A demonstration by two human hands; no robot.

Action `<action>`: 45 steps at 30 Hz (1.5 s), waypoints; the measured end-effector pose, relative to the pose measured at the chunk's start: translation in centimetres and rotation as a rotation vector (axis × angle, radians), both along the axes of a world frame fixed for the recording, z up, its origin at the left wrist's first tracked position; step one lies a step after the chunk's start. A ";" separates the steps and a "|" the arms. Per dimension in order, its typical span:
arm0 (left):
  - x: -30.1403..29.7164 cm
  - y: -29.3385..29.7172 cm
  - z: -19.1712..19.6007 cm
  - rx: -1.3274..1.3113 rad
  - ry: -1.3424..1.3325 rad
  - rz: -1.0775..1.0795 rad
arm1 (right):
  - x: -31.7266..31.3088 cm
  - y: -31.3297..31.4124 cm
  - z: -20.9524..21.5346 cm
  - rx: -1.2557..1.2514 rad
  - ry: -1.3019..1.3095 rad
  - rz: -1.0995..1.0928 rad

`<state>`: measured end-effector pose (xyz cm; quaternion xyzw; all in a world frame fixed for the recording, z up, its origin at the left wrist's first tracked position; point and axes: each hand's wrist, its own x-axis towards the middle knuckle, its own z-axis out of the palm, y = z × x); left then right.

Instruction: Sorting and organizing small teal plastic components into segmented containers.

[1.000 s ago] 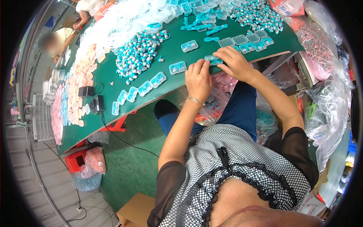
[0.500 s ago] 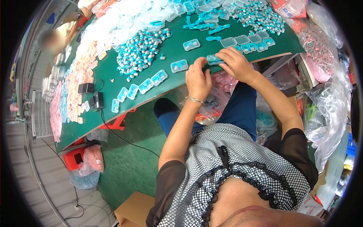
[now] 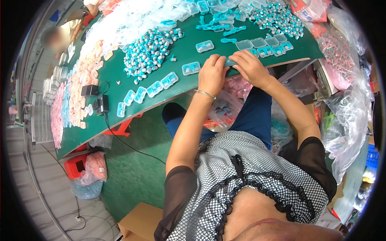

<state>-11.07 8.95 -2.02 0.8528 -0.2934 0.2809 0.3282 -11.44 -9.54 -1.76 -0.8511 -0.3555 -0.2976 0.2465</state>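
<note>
At the near edge of the green table, a small clear plastic case [image 3: 229, 62] with teal contents is held between my two hands. My left hand [image 3: 212, 74] closes on its left end with bent fingers, while my right hand [image 3: 251, 69] pinches the other end. My fingers cover much of the case. Just left of my left hand lies a closed case [image 3: 191, 68] of the same kind, and another case [image 3: 205, 46] sits farther back. To the right of my right hand is a row of open cases [image 3: 265, 51], their clear lids laid back and teal pieces inside.
More filled cases [image 3: 154, 89] line the left front edge. Behind them are a pile of grey-and-teal pieces [image 3: 146, 54], teal cord bundles [image 3: 219, 22] and a heap of clear cases [image 3: 132, 16]. A black device [image 3: 101, 104] trails a cable. A person [image 3: 66, 36] sits far left.
My left hand has shifted right and its fingers have closed over the left end of the case. More of the case is now hidden. My right hand has barely moved.
</note>
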 end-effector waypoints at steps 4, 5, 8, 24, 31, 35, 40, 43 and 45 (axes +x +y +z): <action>0.3 0.3 -0.1 0.032 0.087 -0.038 | 0.4 -0.1 -0.1 0.041 0.077 0.021; 0.3 0.4 -0.1 0.029 0.098 -0.046 | 0.4 0.0 -0.1 0.042 0.077 0.022; 0.0 0.8 0.2 0.056 0.132 -0.040 | 0.5 0.0 -0.2 0.043 0.083 0.037; 0.3 1.3 0.1 0.020 0.054 -0.079 | 0.7 0.2 0.4 0.064 0.093 0.076; -0.6 1.8 1.3 -0.073 0.153 -0.158 | -0.3 0.5 2.2 0.105 0.147 0.133; -1.0 2.1 2.1 -0.101 0.205 -0.210 | -0.9 0.6 2.6 0.111 0.165 0.138; -0.1 2.4 1.6 0.032 0.005 -0.098 | 0.4 0.8 2.2 0.036 0.128 0.082; 0.0 3.2 1.3 0.201 -0.068 0.019 | 0.6 1.1 1.8 -0.020 0.100 0.047; 0.0 3.6 1.3 0.294 -0.085 0.076 | 0.8 0.5 1.8 -0.004 0.099 0.017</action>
